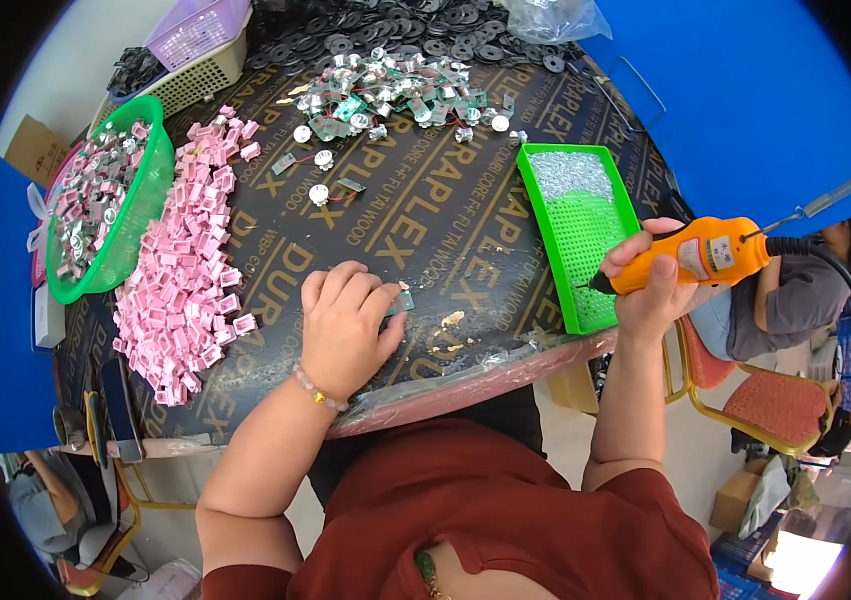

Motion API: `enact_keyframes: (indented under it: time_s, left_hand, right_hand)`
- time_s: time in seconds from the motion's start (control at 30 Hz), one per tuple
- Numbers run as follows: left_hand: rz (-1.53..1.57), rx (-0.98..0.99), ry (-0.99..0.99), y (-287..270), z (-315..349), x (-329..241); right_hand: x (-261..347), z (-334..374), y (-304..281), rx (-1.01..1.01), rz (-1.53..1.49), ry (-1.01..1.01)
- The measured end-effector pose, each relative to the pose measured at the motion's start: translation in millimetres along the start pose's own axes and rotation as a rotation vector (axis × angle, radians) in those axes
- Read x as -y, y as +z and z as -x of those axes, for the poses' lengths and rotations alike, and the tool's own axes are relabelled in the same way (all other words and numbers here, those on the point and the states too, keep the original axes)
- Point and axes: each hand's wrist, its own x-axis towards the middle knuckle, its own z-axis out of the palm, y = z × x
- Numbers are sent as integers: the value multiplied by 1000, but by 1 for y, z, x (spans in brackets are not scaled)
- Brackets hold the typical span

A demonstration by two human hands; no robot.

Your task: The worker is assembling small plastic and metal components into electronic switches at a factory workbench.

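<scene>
My left hand (346, 325) is closed at the table's near side, its fingertips pinching a small green circuit board (402, 303). The fingers hide part of the board and whatever lies beneath it. My right hand (654, 285) is wrapped around an orange electric screwdriver (721, 250). The tool's dark tip (596, 285) points left, over the near end of a shallow green tray (553, 230). Small silvery screws (571, 175) are heaped at the tray's far end, with bare perforated bottom nearer me.
Pink plastic housings (186, 260) pile up left, beside a tilted green basket (158, 190) of parts. Boards wired to silvery round pieces (386, 95) lie at the back, before black rings (426, 30). A coiled spring (846, 187) and black cable (846, 290) join the screwdriver.
</scene>
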Motion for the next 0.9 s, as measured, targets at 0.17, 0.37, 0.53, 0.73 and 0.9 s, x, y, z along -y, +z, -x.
enact_keyframes:
  time_s: [0.17,0.37,0.53,0.73,0.9]
  left_hand:
    - [3,-10,-1,1,0,1]
    - [63,-26,4,2,2,4]
    - [85,-28,-12,7,7,10]
    - [107,-26,0,7,8,11]
    - [100,-4,-20,4,10,9]
  right_hand:
    - [4,-2,0,-8,57,0]
    - [38,-6,30,20,-80,-164]
    - [28,14,97,268,-390,-27]
    - [7,27,150,470,-354,203]
    - [-2,32,158,507,-326,190]
